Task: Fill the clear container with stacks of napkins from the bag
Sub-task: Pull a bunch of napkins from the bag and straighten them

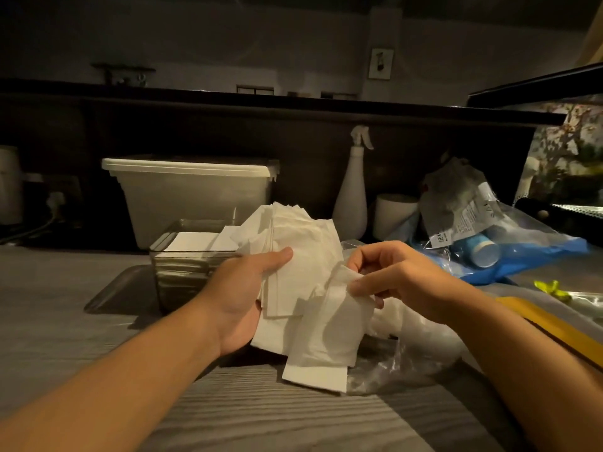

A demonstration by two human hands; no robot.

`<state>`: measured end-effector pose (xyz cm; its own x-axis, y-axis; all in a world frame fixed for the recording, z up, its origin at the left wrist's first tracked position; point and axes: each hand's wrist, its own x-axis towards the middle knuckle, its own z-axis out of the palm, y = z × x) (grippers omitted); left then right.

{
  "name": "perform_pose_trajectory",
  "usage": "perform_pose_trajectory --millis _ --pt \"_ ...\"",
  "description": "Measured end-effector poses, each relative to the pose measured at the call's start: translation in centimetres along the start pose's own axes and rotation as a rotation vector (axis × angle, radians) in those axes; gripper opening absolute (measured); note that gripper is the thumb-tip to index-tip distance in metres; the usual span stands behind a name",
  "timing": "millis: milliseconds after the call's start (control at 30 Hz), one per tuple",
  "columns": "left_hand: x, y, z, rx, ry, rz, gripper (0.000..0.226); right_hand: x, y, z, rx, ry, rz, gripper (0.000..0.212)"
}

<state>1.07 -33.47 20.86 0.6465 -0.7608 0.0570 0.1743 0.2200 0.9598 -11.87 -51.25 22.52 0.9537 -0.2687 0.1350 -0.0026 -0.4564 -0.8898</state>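
Soft matt paper napkins (293, 256), a glossy clear plastic container (182, 256), crinkly transparent plastic bag (408, 353), grained wood counter (261, 419).

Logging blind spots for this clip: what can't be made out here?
All in the head view:
Fingers of the left hand: behind the napkin stack it holds.
Right end of the clear container: behind that hand and stack.
Napkins left in the bag: covered by the right hand and the napkin it pinches.
Print on the grey packet: too small.
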Motion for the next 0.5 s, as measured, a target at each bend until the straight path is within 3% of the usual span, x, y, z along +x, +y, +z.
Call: perform_pose_trajectory --millis 267,500 --pt "0.0 0.0 0.1 -0.020 0.007 -0.016 0.016 0.0 -1.2 0.8 -0.299 0.006 0.209 0.011" --pt "0.1 -0.2 0.2 -0.023 0.003 0.001 0.013 -0.2 -1.0 1.1 -0.377 0.005 0.167 0.010"
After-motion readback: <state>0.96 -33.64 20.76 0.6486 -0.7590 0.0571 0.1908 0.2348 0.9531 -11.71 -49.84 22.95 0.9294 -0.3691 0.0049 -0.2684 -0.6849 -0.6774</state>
